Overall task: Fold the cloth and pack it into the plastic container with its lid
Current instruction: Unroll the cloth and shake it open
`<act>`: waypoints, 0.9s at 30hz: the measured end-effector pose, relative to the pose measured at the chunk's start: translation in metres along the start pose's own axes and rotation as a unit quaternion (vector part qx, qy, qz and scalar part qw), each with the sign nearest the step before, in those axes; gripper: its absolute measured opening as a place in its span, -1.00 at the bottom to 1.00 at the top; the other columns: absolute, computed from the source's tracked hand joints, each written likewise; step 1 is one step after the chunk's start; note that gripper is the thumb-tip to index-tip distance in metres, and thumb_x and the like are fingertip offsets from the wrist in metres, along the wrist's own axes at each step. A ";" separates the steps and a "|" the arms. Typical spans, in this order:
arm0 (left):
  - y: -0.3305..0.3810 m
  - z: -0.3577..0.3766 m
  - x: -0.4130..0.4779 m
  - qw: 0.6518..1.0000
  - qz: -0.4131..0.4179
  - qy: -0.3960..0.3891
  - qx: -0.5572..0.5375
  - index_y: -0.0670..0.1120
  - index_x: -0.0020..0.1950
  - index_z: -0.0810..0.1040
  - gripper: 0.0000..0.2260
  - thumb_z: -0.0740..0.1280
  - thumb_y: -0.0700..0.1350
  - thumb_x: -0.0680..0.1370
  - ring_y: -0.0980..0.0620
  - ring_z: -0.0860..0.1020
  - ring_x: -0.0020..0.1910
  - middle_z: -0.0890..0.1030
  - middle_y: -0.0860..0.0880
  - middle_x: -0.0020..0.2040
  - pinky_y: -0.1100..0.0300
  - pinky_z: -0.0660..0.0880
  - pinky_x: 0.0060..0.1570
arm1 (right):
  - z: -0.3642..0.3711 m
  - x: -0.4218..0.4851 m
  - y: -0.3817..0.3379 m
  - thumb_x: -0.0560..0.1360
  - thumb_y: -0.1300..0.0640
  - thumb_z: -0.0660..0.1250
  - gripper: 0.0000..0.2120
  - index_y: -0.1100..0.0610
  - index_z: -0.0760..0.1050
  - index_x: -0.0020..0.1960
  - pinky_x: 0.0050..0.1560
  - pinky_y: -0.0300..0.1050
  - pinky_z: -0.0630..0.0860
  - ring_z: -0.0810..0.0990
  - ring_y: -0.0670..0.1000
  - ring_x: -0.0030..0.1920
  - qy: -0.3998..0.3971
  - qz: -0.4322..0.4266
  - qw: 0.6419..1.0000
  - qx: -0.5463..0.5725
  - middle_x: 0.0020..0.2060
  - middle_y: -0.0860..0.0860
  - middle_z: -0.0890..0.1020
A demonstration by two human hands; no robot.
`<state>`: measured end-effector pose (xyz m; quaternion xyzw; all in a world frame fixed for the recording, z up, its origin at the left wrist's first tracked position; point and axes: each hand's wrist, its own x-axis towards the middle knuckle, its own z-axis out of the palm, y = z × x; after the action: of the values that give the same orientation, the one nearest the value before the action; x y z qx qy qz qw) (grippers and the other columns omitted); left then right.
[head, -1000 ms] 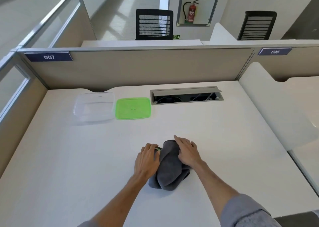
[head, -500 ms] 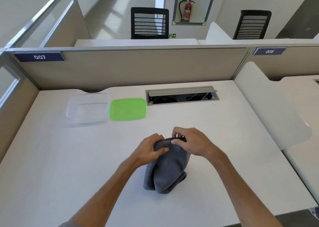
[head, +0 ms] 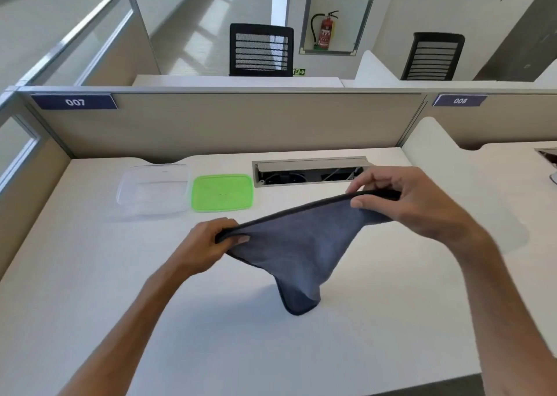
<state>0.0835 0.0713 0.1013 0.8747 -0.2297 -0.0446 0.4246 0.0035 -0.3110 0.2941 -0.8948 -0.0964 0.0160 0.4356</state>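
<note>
White desk (head: 90, 275) inside beige cubicle partition (head: 241, 121); labels 007 and 008 on panel, open cable tray (head: 310, 171) set into desktop at back. Dark grey cloth (head: 295, 242) held above desk, stretched between both hands along one darker hemmed edge, right end higher than left. Soft, matte fabric; body sagged in a loose pouch, lowest point touching or just over desktop near centre — could not tell which. Left hand (head: 211, 245) closed on left corner, thumb on top, fingers curled beneath. Right hand (head: 407, 196) pinched on right corner, thumb under hem, fingers over it. Clear plastic container (head: 152, 189) open on desk at back left; green lid (head: 222, 192) flat just beside it, to its right. Both well apart from cloth.
</note>
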 end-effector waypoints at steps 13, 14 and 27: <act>0.093 -0.113 -0.045 0.995 -0.028 -0.015 -0.099 0.02 0.08 0.80 -0.69 0.63 0.18 0.46 -0.13 0.57 -0.25 0.76 -0.03 -0.16 -0.09 0.53 -0.16 | -0.059 -0.063 0.032 0.42 -0.20 0.56 -0.69 -0.02 0.76 0.03 -0.24 -0.03 0.58 0.68 0.01 -0.16 0.046 0.019 0.995 -0.086 -0.14 0.01 0.77; 0.096 -0.118 -0.048 0.994 -0.021 -0.028 -0.101 0.01 0.10 0.79 -0.66 0.60 0.20 0.46 -0.16 0.57 -0.26 0.75 -0.03 -0.16 -0.09 0.53 -0.20 | -0.060 -0.066 0.034 0.42 -0.21 0.57 -0.69 -0.01 0.76 0.02 -0.28 0.01 0.56 0.67 0.01 -0.20 0.045 0.017 0.995 -0.086 -0.18 0.03 0.76; 0.053 -0.085 -0.001 0.977 -0.152 0.084 -0.121 -0.04 -0.05 0.73 -0.76 0.72 -0.03 0.42 0.13 0.48 -0.43 0.76 0.01 -0.23 0.32 0.42 -0.47 | -0.033 -0.026 0.080 0.57 0.26 0.54 -0.87 0.04 0.75 -0.05 -0.06 -0.23 0.49 0.62 -0.03 -0.12 -0.008 0.082 0.996 -0.028 -0.17 0.01 0.75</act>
<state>0.0869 0.1047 0.1960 0.8419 -0.0503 -0.0623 0.5336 -0.0057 -0.3894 0.2506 -0.9112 -0.0270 0.0562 0.4072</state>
